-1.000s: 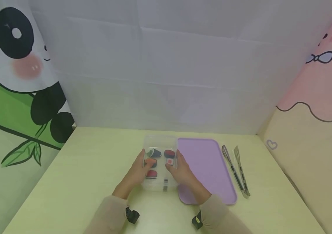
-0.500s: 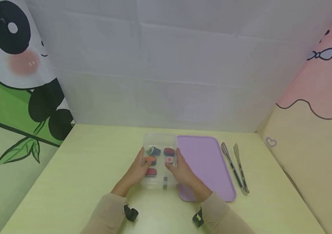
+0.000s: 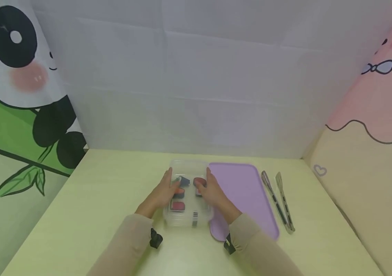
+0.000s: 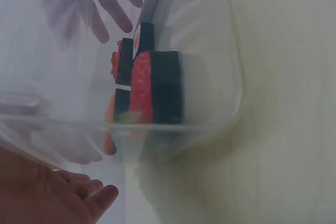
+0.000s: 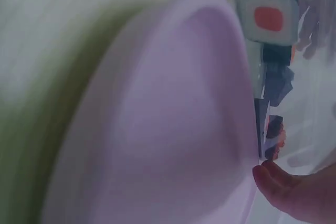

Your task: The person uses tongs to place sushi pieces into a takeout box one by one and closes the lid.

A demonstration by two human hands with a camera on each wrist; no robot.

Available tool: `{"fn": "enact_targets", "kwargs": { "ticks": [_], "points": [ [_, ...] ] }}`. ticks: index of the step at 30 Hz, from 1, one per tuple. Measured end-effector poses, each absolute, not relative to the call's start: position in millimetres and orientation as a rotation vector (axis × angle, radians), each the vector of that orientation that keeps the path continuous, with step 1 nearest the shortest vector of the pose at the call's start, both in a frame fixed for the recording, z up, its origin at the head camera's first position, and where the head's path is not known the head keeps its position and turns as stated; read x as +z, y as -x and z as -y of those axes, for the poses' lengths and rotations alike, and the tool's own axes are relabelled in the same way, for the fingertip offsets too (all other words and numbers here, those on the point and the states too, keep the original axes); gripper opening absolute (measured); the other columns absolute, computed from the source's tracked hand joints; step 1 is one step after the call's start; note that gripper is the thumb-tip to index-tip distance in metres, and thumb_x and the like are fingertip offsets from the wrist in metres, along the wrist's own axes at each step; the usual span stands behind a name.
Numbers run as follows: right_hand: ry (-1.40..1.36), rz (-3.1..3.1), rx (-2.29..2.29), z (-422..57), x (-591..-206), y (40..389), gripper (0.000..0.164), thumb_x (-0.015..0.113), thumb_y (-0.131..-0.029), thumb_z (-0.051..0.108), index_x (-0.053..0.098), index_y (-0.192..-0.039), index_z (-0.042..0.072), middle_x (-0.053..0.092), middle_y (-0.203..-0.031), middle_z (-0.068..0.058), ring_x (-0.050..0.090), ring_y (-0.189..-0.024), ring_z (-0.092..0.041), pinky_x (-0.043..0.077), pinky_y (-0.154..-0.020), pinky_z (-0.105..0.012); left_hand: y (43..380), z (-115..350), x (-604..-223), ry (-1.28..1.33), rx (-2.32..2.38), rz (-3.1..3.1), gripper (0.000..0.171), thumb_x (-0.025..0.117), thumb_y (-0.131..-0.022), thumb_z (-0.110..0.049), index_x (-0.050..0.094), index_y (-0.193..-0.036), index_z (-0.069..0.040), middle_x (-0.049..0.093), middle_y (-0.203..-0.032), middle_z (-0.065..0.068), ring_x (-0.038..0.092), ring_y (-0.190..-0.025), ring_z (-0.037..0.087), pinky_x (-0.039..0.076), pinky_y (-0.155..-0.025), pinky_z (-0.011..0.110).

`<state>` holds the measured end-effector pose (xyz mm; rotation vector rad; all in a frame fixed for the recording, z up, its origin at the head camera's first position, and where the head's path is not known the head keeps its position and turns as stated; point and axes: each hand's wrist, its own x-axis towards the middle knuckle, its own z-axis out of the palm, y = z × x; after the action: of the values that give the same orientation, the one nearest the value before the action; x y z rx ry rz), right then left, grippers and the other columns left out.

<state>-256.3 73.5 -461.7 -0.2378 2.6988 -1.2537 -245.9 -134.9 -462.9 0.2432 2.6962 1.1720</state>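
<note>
A clear plastic box stands on the table with several toy sushi pieces inside, among them a red-topped piece and an orange-topped piece. My left hand holds its left side, thumb over the top. On the opposite side my right hand holds it likewise, its thumb covering part of two sushi pieces. Through the clear wall in the left wrist view, spread fingers show. The white roll with a red centre appears in the right wrist view.
A purple tray lies right beside the box, partly under my right forearm. Metal tongs with dark grips lie beyond it, spread apart. A pale cloth wall rises behind the table, with cartoon-printed sides at left and right.
Both hands have slid a little forward along the sides of the box, and the right thumb now covers the white roll. The box, tray and tongs stay put; the view shifted slightly.
</note>
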Motion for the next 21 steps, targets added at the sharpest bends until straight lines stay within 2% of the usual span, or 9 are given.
{"fn": "enact_targets", "kwargs": {
  "ticks": [6, 11, 17, 21],
  "points": [
    [0.236, -2.67, -1.348, -72, -457, 256, 0.08, 0.052, -0.101, 0.033, 0.004, -0.154, -0.002, 0.015, -0.156, -0.028, 0.015, -0.143, -0.042, 0.015, -0.113, -0.054, 247, 138, -464, -0.254, 1.272, -2.668, 0.079, 0.032, -0.103, -0.051, -0.005, -0.156, -0.006, -0.001, -0.16, 0.021, 0.004, -0.145, 0.039, 0.01, -0.113, 0.057],
    [0.223, -2.709, -1.261, -76, -448, 270, 0.082, 0.054, -0.1, 0.037, 0.007, -0.154, -0.002, 0.017, -0.156, -0.027, 0.018, -0.142, -0.041, 0.017, -0.114, -0.051, 257, 144, -457, -0.19, 1.342, -2.606, 0.08, 0.041, -0.103, -0.044, -0.006, -0.155, -0.006, -0.004, -0.16, 0.022, 0.002, -0.144, 0.041, 0.009, -0.112, 0.06],
    [0.252, -2.763, -1.159, -81, -446, 293, 0.073, 0.047, -0.102, 0.035, 0.009, -0.155, 0.002, 0.013, -0.156, -0.029, 0.016, -0.142, -0.045, 0.018, -0.112, -0.057, 279, 142, -454, -0.208, 1.179, -2.739, 0.076, 0.036, -0.104, -0.045, -0.002, -0.156, -0.007, -0.005, -0.159, 0.023, 0.011, -0.142, 0.045, 0.016, -0.11, 0.062],
    [0.265, -2.759, -1.102, -76, -456, 299, 0.071, 0.045, -0.103, 0.036, 0.011, -0.155, 0.002, 0.015, -0.155, -0.029, 0.018, -0.141, -0.044, 0.019, -0.112, -0.055, 286, 140, -460, -0.223, 1.108, -2.753, 0.074, 0.034, -0.105, -0.043, -0.001, -0.156, -0.003, -0.005, -0.159, 0.023, 0.006, -0.144, 0.042, 0.014, -0.112, 0.059]
  ]
}}
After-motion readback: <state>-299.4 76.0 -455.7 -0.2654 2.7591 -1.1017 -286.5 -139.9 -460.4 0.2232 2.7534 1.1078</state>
